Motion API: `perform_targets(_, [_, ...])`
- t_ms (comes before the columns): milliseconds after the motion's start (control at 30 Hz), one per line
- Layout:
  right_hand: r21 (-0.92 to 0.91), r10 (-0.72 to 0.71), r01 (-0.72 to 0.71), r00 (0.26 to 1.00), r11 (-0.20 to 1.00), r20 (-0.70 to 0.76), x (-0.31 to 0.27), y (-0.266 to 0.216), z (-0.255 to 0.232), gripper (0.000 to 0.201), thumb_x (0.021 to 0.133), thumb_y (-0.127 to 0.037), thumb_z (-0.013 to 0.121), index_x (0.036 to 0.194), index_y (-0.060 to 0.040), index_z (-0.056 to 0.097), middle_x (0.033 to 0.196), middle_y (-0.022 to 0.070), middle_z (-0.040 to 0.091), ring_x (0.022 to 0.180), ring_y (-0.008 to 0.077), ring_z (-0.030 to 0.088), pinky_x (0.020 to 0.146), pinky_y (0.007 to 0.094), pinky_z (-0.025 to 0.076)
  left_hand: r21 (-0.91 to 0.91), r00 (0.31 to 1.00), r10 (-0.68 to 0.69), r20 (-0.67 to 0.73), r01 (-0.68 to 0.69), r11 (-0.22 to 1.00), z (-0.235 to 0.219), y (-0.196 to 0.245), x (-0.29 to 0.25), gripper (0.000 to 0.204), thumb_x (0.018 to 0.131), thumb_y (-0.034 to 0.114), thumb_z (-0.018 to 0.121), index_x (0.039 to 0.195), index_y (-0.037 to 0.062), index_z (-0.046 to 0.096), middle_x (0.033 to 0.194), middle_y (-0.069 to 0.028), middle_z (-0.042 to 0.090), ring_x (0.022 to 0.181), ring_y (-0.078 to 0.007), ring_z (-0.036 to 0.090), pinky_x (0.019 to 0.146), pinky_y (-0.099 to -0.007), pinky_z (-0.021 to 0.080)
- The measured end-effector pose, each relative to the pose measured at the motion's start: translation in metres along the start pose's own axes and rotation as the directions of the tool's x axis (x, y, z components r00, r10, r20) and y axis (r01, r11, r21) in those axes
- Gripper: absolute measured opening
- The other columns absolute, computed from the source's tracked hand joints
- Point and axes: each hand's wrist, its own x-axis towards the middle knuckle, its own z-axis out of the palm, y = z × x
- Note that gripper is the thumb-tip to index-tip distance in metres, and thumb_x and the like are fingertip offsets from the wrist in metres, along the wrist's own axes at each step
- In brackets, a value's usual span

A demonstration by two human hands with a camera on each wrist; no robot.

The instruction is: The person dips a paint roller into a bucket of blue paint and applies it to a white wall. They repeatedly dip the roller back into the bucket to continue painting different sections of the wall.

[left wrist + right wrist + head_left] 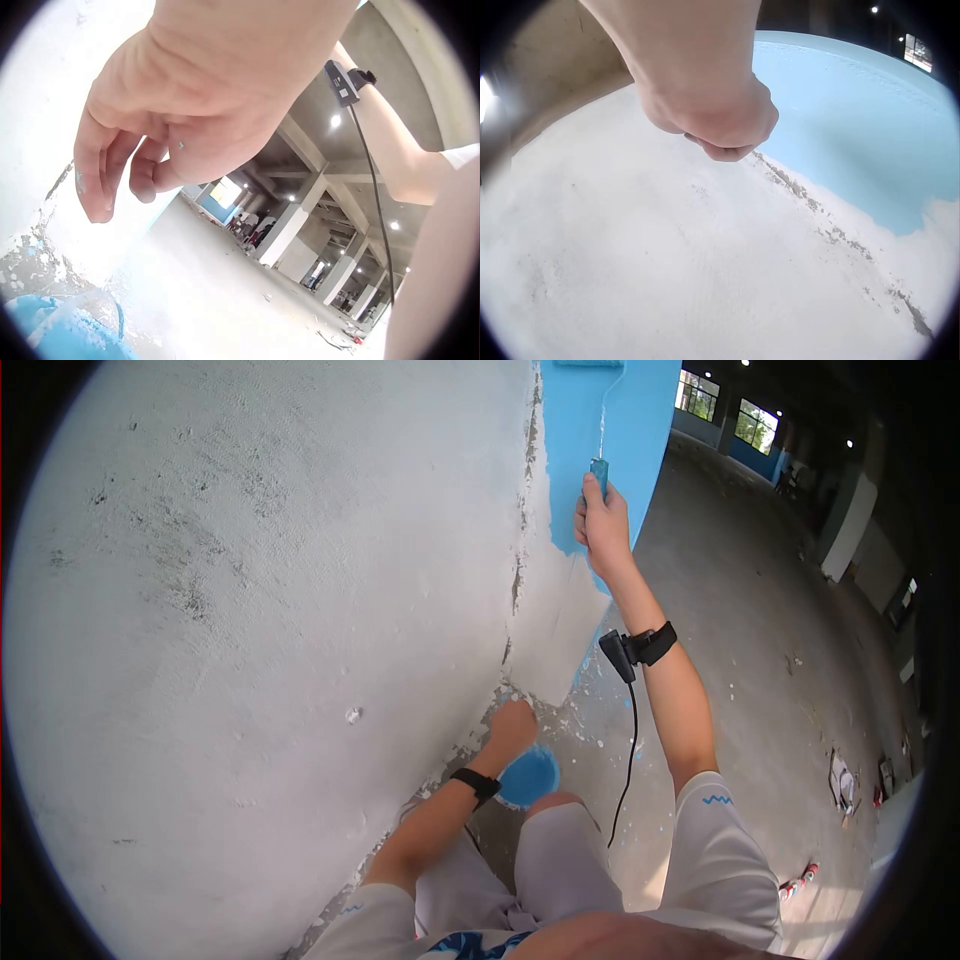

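Note:
My right hand [601, 523] is raised against the wall and grips the blue handle [599, 473] of a paint roller; its thin shaft rises to the roller head [588, 363] at the top edge, on the blue painted patch [610, 420]. In the right wrist view the right hand [720, 124] shows as a closed fist over the white wall [667, 262], and the handle is hidden. My left hand [513, 726] hangs low by the wall's foot, just above a blue paint bucket [528, 776]. Its fingers [112, 169] are loosely curled and hold nothing.
The white plastered wall [250, 610] fills the left, with a cracked corner edge [520, 560] next to the blue part. A concrete floor [760, 660] stretches right, with litter [842, 782] at the far right. Pillars and ceiling lights show far off.

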Motion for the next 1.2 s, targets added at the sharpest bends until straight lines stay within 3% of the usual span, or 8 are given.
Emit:
perform_targets(300, [-0.358,0.046,-0.080,0.994,0.930,-0.103,-0.068,0.111,-0.027,0.028,0.099,-0.033,0.047,0.086,-0.0076,0.045,0.054,-0.0046,0.038,0.038,0.0061,0.033,0.036,0.0248,0.027,-0.065,0.955,-0.248,-0.163,0.241,0.968,-0.049,0.009,0.008,0.027,0.081,0.021,0.058,0.072,-0.0046,0.064,0.075,-0.0243,0.064,0.072,-0.0426,0.064,0.067,-0.0485,0.052])
perform_targets(433, [-0.432,0.086,-0.133,0.988,0.892,-0.127,-0.122,0.152,-0.052,0.028,0.099,-0.032,0.048,0.088,-0.0069,0.047,0.054,-0.0041,0.040,0.039,0.0061,0.035,0.036,0.0244,0.028,-0.067,0.948,-0.291,-0.133,0.284,0.956,-0.062,0.002,0.008,0.028,0.082,0.021,0.059,0.071,-0.0045,0.064,0.076,-0.0246,0.065,0.072,-0.0427,0.064,0.068,-0.0483,0.052])
perform_targets(500, [-0.495,0.174,-0.252,0.964,0.831,-0.199,-0.148,0.161,-0.062,0.032,0.098,-0.031,0.048,0.086,-0.0014,0.054,0.062,0.0012,0.049,0.055,0.0113,0.044,0.052,0.0312,0.037,-0.119,0.949,-0.270,-0.165,0.252,0.960,-0.066,0.000,0.008,0.029,0.082,0.021,0.058,0.070,-0.0050,0.064,0.074,-0.0245,0.064,0.070,-0.0430,0.063,0.067,-0.0497,0.051])
perform_targets(600, [-0.465,0.245,-0.316,0.947,0.827,-0.209,-0.181,0.175,-0.074,0.029,0.097,-0.030,0.050,0.085,-0.0034,0.052,0.060,-0.0006,0.045,0.048,0.0094,0.041,0.045,0.0287,0.033,-0.182,0.961,-0.245,-0.127,0.220,0.958,-0.068,0.001,0.008,0.030,0.083,0.021,0.056,0.069,-0.0060,0.063,0.074,-0.0240,0.063,0.073,-0.0421,0.061,0.069,-0.0503,0.050])
perform_targets(700, [-0.088,0.534,-0.539,0.842,0.837,-0.080,-0.195,0.139,-0.079,0.028,0.097,-0.031,0.053,0.083,-0.0072,0.048,0.059,-0.0032,0.040,0.041,0.0063,0.034,0.037,0.0247,0.026,-0.194,0.974,-0.168,-0.149,0.137,0.971,-0.056,0.002,0.005,0.031,0.083,0.020,0.055,0.068,-0.0053,0.062,0.075,-0.0236,0.062,0.079,-0.0411,0.058,0.075,-0.0489,0.048])
perform_targets(833, [0.008,0.573,-0.574,0.817,0.819,-0.059,-0.198,0.081,-0.075,0.029,0.098,-0.031,0.052,0.081,-0.0095,0.044,0.058,-0.0055,0.033,0.040,0.0029,0.027,0.034,0.0209,0.019,-0.156,0.988,-0.082,-0.128,0.062,0.986,-0.045,0.003,0.008,0.028,0.083,0.020,0.055,0.070,-0.0036,0.063,0.078,-0.0238,0.062,0.084,-0.0406,0.056,0.082,-0.0468,0.046])
perform_targets(933, [0.007,0.515,-0.515,0.857,0.857,-0.028,-0.179,0.034,-0.073,0.031,0.098,-0.033,0.052,0.081,-0.0089,0.043,0.059,-0.0055,0.034,0.040,0.0024,0.027,0.034,0.0199,0.019,-0.202,0.991,-0.088,-0.099,0.067,0.977,-0.029,-0.003,0.012,0.023,0.083,0.020,0.057,0.080,-0.0028,0.062,0.086,-0.0258,0.061,0.090,-0.0420,0.055,0.086,-0.0485,0.044])
perform_targets(1200, [-0.153,-0.014,0.024,0.998,0.988,0.065,-0.047,-0.095,-0.050,0.034,0.097,-0.038,0.053,0.083,-0.0092,0.043,0.063,-0.0054,0.035,0.045,0.0023,0.030,0.038,0.0184,0.023,-0.131,0.995,-0.077,-0.066,0.068,0.989,-0.002,-0.008,0.008,0.028,0.079,0.022,0.062,0.094,-0.0017,0.060,0.101,-0.0270,0.057,0.103,-0.0457,0.049,0.083,-0.0517,0.048])
